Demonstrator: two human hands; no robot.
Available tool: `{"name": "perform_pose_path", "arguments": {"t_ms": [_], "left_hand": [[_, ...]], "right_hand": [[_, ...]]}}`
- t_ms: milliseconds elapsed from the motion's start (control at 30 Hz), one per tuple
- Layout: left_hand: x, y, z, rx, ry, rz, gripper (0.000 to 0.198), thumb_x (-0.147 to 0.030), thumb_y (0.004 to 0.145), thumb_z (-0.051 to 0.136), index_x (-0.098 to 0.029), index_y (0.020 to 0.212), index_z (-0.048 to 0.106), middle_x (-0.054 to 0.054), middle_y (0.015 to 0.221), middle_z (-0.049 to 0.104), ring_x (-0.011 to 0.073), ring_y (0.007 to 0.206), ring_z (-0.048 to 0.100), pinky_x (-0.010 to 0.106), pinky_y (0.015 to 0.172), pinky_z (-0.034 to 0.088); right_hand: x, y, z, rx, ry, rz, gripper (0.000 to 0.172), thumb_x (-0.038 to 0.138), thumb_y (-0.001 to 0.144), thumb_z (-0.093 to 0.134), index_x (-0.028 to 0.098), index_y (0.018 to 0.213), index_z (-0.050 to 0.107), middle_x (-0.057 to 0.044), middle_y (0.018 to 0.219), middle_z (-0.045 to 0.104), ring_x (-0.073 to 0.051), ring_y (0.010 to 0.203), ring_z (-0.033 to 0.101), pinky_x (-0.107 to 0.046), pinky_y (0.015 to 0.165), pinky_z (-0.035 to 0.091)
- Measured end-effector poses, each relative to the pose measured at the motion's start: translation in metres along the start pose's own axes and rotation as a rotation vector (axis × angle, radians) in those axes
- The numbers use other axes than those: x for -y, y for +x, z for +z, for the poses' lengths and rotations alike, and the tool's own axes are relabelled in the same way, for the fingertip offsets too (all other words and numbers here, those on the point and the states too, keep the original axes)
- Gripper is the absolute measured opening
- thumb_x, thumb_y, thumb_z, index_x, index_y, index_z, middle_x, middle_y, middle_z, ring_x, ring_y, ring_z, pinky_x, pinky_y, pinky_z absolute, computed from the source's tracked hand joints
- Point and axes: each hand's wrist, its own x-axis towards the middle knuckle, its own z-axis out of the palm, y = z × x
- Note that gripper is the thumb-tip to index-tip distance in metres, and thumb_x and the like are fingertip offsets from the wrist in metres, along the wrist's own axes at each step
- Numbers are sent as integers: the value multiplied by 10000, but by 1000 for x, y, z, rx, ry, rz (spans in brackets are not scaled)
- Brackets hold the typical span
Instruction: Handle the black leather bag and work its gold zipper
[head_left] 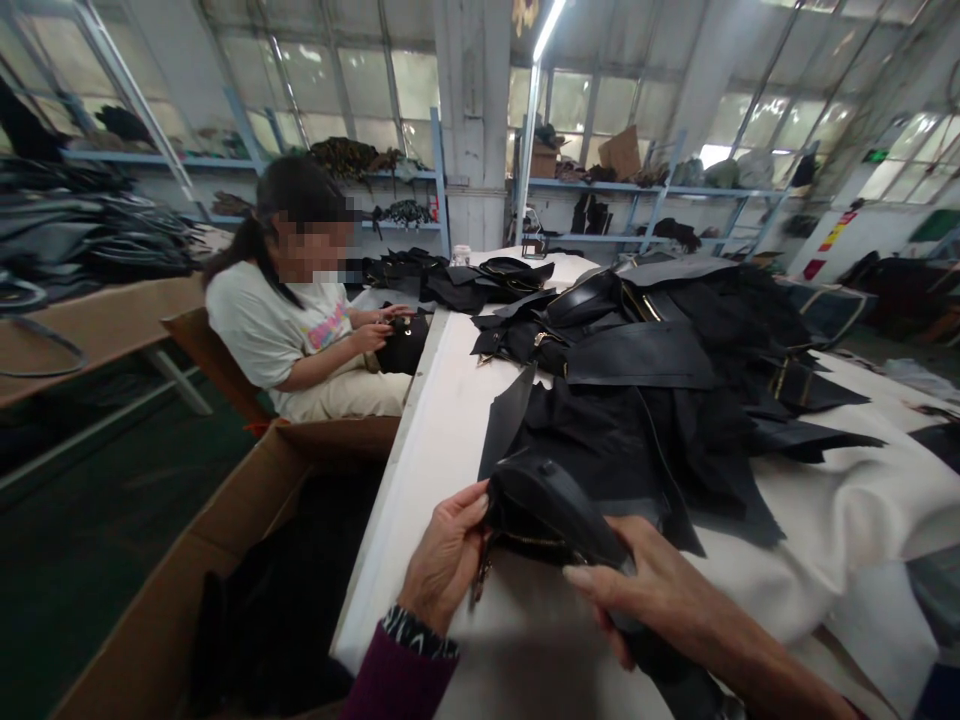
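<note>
A black bag piece (559, 500) with a gold-toothed zipper is held between my two hands above the white table. My left hand (448, 550) pinches its left end, close to where a metal zipper pull (481, 577) hangs down. Around the right part of the same piece, my right hand (637, 575) is closed, thumb on the near side. Its lower right end runs down under my right wrist. Just beyond lies black fabric (592, 430) with flat panels, partly hidden behind the held piece.
A large heap of black bag pieces (645, 350) covers much of the white table (405, 545). Left of the table edge stands an open cardboard box (187, 545) with dark material inside. A co-worker (292, 320) sits at the far left side, handling a black piece.
</note>
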Motion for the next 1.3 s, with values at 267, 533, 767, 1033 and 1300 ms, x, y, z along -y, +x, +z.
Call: {"name": "perform_pose_path", "arguments": {"t_ms": [267,533,767,1033,1300], "left_hand": [[-2,3,-1,-45,-27,-16,247,-42,790,580,-118,993,699,73,836,711,116,680,618,186,610,479],[-4,2,-2,-39,-31,-34,281,-51,770,570,-110,1021,683,104,967,705,204,901,649,283,805,511],[-4,0,0,-45,-10,-64,264,-47,756,581,-100,994,682,102,944,705,194,876,653,256,779,521],[-4,1,3,-191,31,-64,266,-41,754,521,-146,953,664,72,924,688,156,731,660,218,599,536],[-3,0,4,-173,18,-60,283,-63,758,552,-154,1007,651,61,895,688,154,743,660,218,619,540]], "right_hand": [[-2,-7,0,-61,-64,55,314,419,811,587,143,941,515,32,568,595,-108,420,563,-191,408,431],[-17,-13,8,-28,-129,140,535,423,817,594,129,1211,383,26,603,624,-134,472,595,-225,453,458],[-2,-3,12,-129,-41,34,358,444,800,574,138,968,493,40,565,577,-113,430,564,-204,426,447],[-11,-19,-4,-159,-29,34,319,452,817,568,145,870,500,46,522,568,-95,407,540,-183,414,430],[-17,-24,7,-91,-40,114,601,442,810,586,97,1261,389,37,543,581,-153,475,605,-225,452,476]]}}
